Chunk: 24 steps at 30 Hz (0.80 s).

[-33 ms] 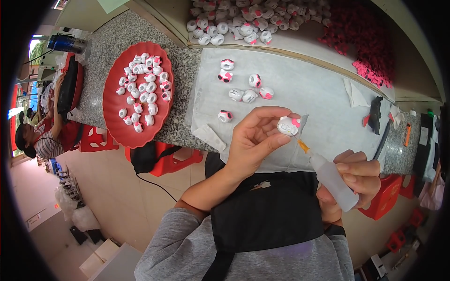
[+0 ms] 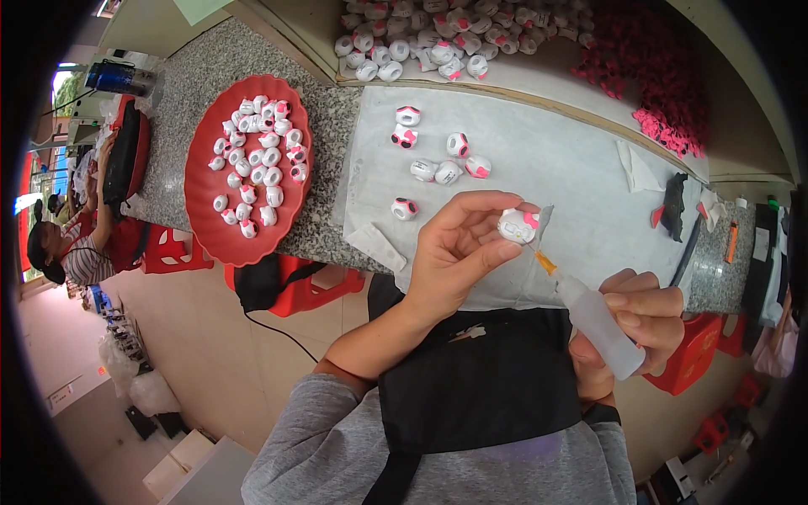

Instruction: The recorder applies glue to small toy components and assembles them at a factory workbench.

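Between thumb and fingers, my left hand (image 2: 459, 252) pinches a small white cat-shaped toy head (image 2: 515, 227) with a pink bow. My right hand (image 2: 648, 316) is wrapped round a translucent squeeze bottle (image 2: 604, 326), tilted up toward the left. Its orange needle tip (image 2: 546, 263) reaches the lower right side of the toy head; whether it touches cannot be told. Beyond my left hand, several similar white toy heads (image 2: 449, 172) lie on a pale sheet (image 2: 539, 143). A small grey scrap (image 2: 545, 222) shows just behind the held head.
At left stands a red scalloped tray (image 2: 202, 177) holding many toy heads. A raised shelf at the back bears a heap of white heads (image 2: 454, 38) and pink pieces (image 2: 669, 130). White paper strips (image 2: 376, 246) and a black scrap (image 2: 673, 206) lie near the sheet's edges. Another person (image 2: 80, 252) sits far left.
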Motion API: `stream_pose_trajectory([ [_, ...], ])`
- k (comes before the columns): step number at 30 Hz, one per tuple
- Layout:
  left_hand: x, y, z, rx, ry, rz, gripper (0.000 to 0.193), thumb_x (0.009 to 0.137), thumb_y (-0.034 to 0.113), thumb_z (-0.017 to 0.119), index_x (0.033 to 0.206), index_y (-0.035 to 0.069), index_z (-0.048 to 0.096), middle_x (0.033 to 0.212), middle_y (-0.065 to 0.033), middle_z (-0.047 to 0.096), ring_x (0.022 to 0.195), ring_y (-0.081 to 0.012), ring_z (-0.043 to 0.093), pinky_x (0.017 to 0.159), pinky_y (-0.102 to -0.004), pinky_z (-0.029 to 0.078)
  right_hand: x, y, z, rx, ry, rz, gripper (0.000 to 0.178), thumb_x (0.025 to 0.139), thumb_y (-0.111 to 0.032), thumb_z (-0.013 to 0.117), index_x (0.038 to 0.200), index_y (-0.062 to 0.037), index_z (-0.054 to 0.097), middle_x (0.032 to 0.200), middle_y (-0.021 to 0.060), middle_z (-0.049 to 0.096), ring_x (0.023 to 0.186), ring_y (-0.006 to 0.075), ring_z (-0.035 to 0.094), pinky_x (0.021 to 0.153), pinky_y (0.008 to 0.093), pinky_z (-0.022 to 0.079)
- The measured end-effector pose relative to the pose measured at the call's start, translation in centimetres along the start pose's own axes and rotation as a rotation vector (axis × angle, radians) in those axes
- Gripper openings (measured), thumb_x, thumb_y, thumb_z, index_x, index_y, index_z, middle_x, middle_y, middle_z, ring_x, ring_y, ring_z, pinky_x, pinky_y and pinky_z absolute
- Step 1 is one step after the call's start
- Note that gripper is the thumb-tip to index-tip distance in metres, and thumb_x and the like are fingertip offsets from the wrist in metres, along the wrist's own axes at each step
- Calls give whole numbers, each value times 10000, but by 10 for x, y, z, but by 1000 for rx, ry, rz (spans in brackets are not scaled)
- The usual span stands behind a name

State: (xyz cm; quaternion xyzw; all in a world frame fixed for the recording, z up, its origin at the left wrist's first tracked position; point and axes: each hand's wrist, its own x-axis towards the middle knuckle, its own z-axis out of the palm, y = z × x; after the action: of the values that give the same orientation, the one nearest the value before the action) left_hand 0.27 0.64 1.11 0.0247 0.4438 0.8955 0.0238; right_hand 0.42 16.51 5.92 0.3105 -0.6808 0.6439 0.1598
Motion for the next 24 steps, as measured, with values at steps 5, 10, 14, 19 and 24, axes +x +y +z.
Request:
stream_pose_trajectory([
  [5,0,0,-1,8,-11,5,344,712,18,552,1027,10,412,1010,-174,482,898,-178,510,777,-317,434,0,0,0,-24,27,-5,482,518,-76,749,875,-81,425,853,61,451,568,144,434,441,229,366],
  [10,0,0,0,-11,-12,-11,348,714,29,557,1028,10,410,1009,-171,485,887,-172,514,774,-310,431,-1,2,-1,-78,47,-31,479,530,-99,746,875,-87,413,853,53,438,571,140,420,434,222,358],
  [14,0,-2,0,-12,-32,-17,349,714,29,557,1029,9,408,1011,-170,485,889,-168,511,779,-296,423,-2,3,-1,-83,56,-23,479,531,-104,746,873,-90,411,850,52,438,568,139,421,432,222,357],
  [19,0,-3,1,-12,-32,-15,349,714,18,553,1031,8,407,1012,-172,484,896,-168,507,780,-294,421,-1,4,-1,-47,40,-47,501,521,-89,750,892,-86,413,856,57,443,561,137,420,429,220,358],
  [24,0,-3,2,-23,-34,-22,338,710,-9,539,1023,2,412,1009,-171,486,905,-172,504,773,-303,431,-2,5,0,-11,28,-52,508,515,-78,751,906,-80,428,861,66,450,556,136,422,429,218,357],
])
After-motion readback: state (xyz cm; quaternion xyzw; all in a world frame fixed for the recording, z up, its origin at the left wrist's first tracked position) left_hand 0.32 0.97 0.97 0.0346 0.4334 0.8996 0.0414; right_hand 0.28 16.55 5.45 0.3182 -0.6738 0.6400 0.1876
